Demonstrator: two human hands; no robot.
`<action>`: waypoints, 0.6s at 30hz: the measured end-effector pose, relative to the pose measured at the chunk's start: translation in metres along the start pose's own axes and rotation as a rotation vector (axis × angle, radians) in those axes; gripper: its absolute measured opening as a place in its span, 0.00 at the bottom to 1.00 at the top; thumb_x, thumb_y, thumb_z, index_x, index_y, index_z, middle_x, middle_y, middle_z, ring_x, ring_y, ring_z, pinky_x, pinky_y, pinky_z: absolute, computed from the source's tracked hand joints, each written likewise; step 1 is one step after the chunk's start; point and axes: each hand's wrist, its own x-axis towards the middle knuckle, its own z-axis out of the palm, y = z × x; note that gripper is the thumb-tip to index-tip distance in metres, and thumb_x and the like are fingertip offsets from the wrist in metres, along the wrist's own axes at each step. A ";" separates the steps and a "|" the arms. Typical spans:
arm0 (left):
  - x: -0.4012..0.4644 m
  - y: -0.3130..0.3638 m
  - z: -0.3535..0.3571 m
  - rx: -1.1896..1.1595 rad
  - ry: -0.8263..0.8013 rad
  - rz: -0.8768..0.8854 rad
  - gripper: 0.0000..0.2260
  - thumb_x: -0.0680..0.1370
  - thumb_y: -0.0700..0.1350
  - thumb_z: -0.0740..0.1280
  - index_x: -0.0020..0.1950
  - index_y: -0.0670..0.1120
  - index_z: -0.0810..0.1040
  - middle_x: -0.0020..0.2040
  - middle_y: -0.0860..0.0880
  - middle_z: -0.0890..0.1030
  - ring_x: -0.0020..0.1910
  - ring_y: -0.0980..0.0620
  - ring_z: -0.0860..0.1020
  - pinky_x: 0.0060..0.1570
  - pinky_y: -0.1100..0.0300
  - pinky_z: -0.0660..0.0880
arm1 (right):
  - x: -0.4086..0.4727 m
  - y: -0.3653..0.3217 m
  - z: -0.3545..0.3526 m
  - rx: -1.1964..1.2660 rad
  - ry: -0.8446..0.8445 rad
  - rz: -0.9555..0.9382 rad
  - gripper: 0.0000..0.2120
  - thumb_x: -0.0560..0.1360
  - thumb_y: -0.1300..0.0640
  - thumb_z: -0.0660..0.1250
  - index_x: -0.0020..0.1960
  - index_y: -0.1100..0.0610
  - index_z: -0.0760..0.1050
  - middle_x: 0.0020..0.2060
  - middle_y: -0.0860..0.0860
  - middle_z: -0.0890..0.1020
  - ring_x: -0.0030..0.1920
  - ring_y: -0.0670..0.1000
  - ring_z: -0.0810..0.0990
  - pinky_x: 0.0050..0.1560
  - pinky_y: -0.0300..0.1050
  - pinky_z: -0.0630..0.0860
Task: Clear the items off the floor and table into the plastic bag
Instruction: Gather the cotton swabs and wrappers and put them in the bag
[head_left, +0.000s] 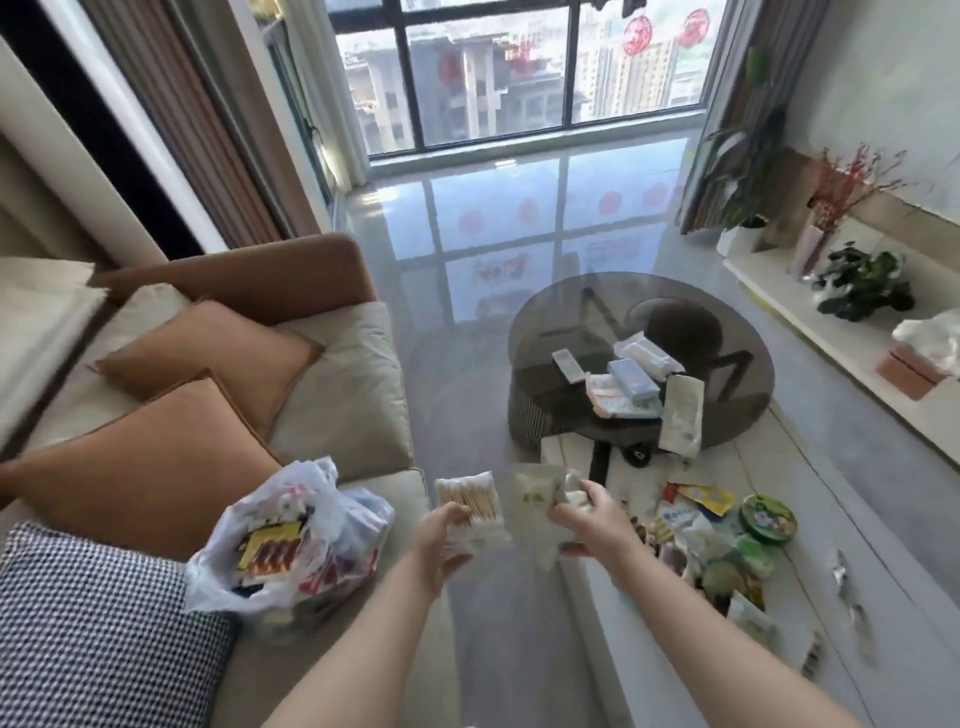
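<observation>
Left hand grips a clear packet of cotton swabs, fingers curled round its near edge; right hand clutches a crumpled pale wrapper, fingers clamped on it. The translucent white plastic bag sits open on the sofa at near left, already stuffed. Colourful packets and a round green tin litter the floor at right; more packets lie on the round dark glass table farther off.

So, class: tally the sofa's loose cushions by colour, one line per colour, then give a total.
Orange cushions: 2
Houndstooth cushion: 1
Total: 3
</observation>
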 end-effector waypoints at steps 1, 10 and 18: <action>0.003 0.007 -0.018 -0.024 0.010 0.006 0.07 0.69 0.43 0.69 0.45 0.44 0.77 0.39 0.44 0.77 0.34 0.50 0.75 0.37 0.61 0.71 | 0.006 -0.006 0.018 -0.012 -0.010 0.002 0.24 0.72 0.61 0.70 0.65 0.55 0.67 0.51 0.54 0.77 0.49 0.51 0.79 0.37 0.45 0.80; 0.027 0.030 -0.162 -0.154 0.198 0.060 0.03 0.74 0.37 0.66 0.42 0.41 0.80 0.44 0.37 0.81 0.39 0.43 0.78 0.42 0.51 0.78 | 0.044 -0.035 0.177 -0.232 -0.150 -0.011 0.14 0.72 0.58 0.69 0.56 0.57 0.73 0.41 0.48 0.77 0.40 0.45 0.77 0.28 0.39 0.76; 0.031 0.016 -0.250 -0.371 0.395 0.008 0.06 0.72 0.38 0.68 0.48 0.41 0.80 0.41 0.41 0.82 0.39 0.44 0.79 0.39 0.55 0.76 | 0.067 -0.044 0.291 -0.408 -0.311 -0.013 0.14 0.72 0.58 0.69 0.57 0.56 0.73 0.47 0.53 0.77 0.43 0.51 0.78 0.34 0.44 0.79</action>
